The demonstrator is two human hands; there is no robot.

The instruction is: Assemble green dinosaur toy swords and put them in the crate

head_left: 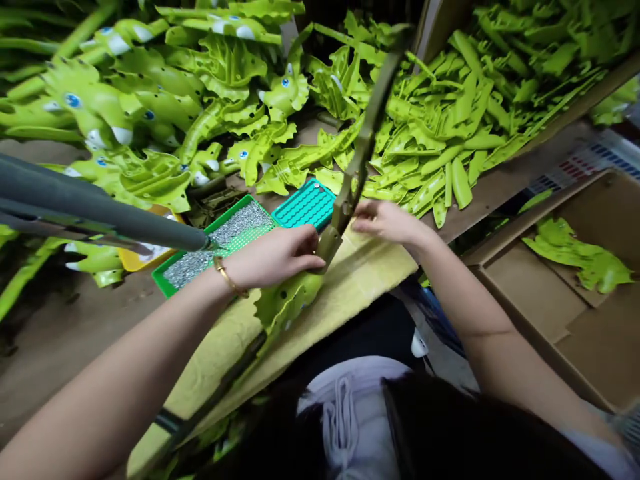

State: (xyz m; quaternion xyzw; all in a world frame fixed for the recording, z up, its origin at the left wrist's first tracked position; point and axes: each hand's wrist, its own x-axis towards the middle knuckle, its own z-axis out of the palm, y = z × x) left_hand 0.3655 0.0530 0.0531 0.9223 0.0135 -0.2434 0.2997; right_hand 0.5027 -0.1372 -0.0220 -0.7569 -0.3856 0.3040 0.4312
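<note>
My left hand point(290, 250) is closed around the middle of a toy bow point(367, 137) with long, curved dark olive limbs. A lime-green dinosaur-shaped piece point(287, 300) forms its middle, partly covered by that hand. One limb points up and away; the other runs down to the lower left. Just right of the bow, my right hand point(387, 221) has its fingers bent and pinched together over a yellow cloth pad point(370, 267). What they hold, if anything, is hidden. Beyond my left wrist lies a green tray point(163, 281) of small metal screws, beside a teal perforated tray point(306, 203).
Lime-green dinosaur heads point(95, 100) are heaped at the back left, and green plastic parts point(465, 113) at the back right. A grey tool shaft point(100, 203) reaches in from the left above the screws. A cardboard box point(545, 307) stands at right; a yellow tray point(133, 259) at left.
</note>
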